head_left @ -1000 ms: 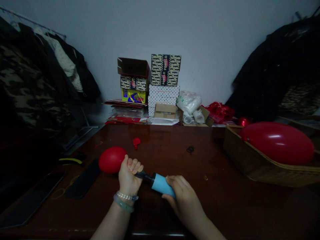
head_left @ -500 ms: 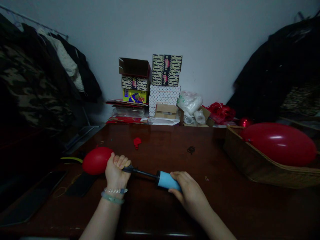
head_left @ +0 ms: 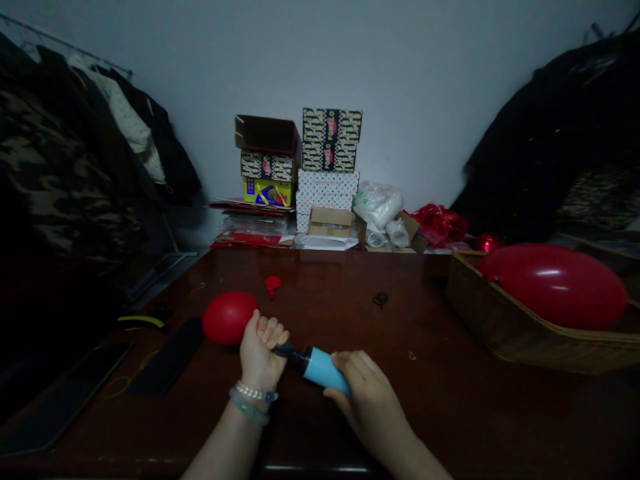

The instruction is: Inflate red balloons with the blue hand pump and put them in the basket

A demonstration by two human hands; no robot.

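Balloon (head_left: 229,319): red, smooth, rounded, part-filled; above the desk (head_left: 450,413) toward its left edge, farther right than half a second ago. Left hand (head_left: 263,350): grip clenched on the black end of the pump (head_left: 319,369), thumb against balloon. Pump: blue, near the front edge; rod now mostly in, stroke seemingly finished. Right hand (head_left: 367,393): grip wrapped around it.

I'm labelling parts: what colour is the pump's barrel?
The pump barrel is light blue, clearest in the head view.
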